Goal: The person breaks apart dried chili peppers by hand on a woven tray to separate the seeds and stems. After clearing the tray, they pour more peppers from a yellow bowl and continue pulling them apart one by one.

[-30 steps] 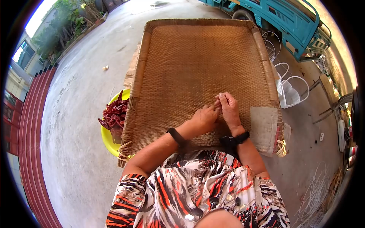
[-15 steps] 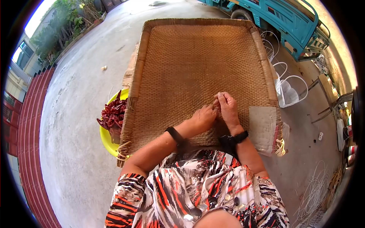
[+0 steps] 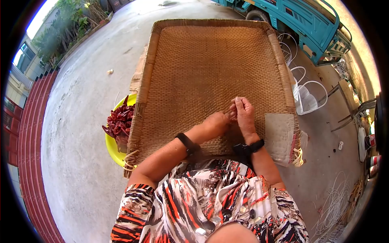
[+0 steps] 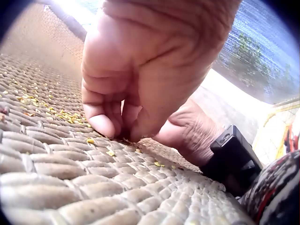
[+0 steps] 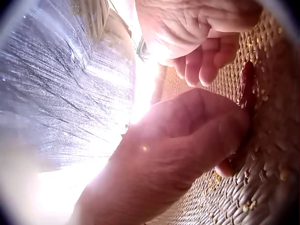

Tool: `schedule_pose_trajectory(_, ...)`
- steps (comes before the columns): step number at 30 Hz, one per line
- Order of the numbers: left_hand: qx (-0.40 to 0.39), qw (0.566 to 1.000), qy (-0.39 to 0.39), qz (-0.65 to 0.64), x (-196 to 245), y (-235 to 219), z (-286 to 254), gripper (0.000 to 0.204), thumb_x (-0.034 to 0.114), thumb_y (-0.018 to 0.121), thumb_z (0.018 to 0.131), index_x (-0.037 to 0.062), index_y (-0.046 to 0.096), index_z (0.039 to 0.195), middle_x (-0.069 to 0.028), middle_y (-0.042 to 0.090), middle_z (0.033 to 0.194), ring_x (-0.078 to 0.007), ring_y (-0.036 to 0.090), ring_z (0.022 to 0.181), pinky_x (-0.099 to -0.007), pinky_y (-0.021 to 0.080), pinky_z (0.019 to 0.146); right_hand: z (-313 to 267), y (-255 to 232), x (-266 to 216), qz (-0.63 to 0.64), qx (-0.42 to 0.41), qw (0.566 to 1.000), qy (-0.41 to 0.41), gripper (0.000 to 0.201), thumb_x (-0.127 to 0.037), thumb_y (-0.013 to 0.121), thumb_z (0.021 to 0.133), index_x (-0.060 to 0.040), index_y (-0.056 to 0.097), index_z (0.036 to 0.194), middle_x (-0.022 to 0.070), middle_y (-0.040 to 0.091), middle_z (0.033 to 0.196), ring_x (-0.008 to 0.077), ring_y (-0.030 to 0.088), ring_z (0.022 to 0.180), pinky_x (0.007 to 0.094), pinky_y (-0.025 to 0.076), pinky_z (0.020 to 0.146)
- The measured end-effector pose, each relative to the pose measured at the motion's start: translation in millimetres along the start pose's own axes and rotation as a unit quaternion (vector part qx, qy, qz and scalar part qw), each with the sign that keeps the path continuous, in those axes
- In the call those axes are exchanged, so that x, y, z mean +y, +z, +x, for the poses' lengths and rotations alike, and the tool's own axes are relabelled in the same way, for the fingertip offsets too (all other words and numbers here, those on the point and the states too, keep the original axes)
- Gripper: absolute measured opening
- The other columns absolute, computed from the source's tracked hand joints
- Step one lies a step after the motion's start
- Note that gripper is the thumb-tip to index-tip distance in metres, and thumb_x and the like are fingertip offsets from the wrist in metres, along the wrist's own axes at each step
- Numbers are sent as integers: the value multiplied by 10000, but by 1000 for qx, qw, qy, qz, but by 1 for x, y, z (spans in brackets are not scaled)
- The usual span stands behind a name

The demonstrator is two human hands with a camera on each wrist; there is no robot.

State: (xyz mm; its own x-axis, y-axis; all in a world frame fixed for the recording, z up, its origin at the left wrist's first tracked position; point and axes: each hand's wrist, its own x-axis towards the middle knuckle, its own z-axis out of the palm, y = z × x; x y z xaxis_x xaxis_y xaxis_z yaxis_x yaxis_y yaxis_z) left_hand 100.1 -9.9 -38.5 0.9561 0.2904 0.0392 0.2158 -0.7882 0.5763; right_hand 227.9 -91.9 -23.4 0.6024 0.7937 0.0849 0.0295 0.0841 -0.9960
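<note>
Dried chillies [image 3: 120, 122] fill a yellow bowl [image 3: 113, 148] well left of the fingers, beyond the rim of the woven tray [image 3: 202, 60]. Yellow seeds [image 4: 65, 115] dot the weave around the fingertips. The left hand [image 3: 216, 124] has its fingertips bunched, pinching a red chilli [image 5: 248, 84] that pokes out past them. Just right, the right hand [image 3: 244, 113] has bent fingers; whether they grip the chilli, I cannot tell. A pale patch [image 3: 279, 135] lies farther right of them.

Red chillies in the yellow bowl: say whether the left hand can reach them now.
Probably yes: the left hand need only cross the woven tray's rim; the chillies look mostly uncovered beside it.
</note>
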Motion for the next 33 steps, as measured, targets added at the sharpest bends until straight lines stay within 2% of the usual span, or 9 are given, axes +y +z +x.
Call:
schedule_pose_trajectory(4,-19,1000,-7,-8,15,-20,-6,188,75,659,792,-27,603,940,-243,646,954,-407,640,858,-487,508,721,1,-3,-1,62,64,996,-26,277,-271,499,1046,-53,635,942,10,622,733,62,538,576,214,462,542)
schedule_pose_trajectory(7,49,993,72,-78,15,-16,-1,200,67,656,781,-31,588,941,-245,644,912,-407,636,885,-478,505,748,-1,-4,-8,82,98,991,-27,275,-276,492,1049,-60,631,950,4,619,744,58,525,578,211,455,543)
schedule_pose_trajectory(10,72,995,40,-59,14,-5,8,208,74,665,780,-34,595,943,-230,649,910,-408,626,904,-472,503,775,0,-5,-6,100,99,990,-32,275,-282,494,1049,-61,627,954,4,619,756,58,527,592,212,454,546)
schedule_pose_trajectory(13,-6,999,21,-30,11,-5,13,249,82,680,783,-34,592,985,-221,651,946,-401,622,908,-475,502,781,0,-6,-2,85,85,993,-17,272,-286,498,1047,-62,625,957,5,616,760,61,530,600,213,455,547)
schedule_pose_trajectory(16,24,999,26,-6,11,-3,12,237,77,671,782,-25,605,985,-216,651,938,-401,620,905,-478,500,786,2,-6,1,110,79,991,-16,277,-289,501,1046,-59,625,954,3,612,758,65,531,595,215,459,551)
schedule_pose_trajectory(19,-18,1000,14,1,11,-9,7,199,57,639,786,-7,607,972,-205,638,925,-399,617,907,-478,499,783,1,-5,-1,113,69,991,-5,274,-285,502,1046,-60,626,951,1,611,757,67,533,597,216,461,553)
schedule_pose_trajectory(21,39,999,11,2,16,-14,-3,170,57,628,794,4,607,955,-194,626,929,-395,614,913,-475,499,784,1,-5,-1,110,68,992,-9,279,-295,502,1045,-64,629,954,-1,611,754,64,533,605,216,462,556)
schedule_pose_trajectory(26,122,992,-41,1,36,-63,-43,107,72,616,820,14,605,909,-175,608,946,-377,608,921,-456,500,789,-2,-2,-7,90,76,993,0,302,-318,502,1043,-63,637,955,-7,621,737,59,539,596,211,451,550)
schedule_pose_trajectory(33,238,962,-115,75,56,-176,-153,71,51,623,839,19,614,902,-149,614,889,-332,606,908,-402,491,794,3,-6,-1,75,69,995,4,302,-342,520,1031,-81,649,950,-12,628,735,59,543,601,212,439,552)
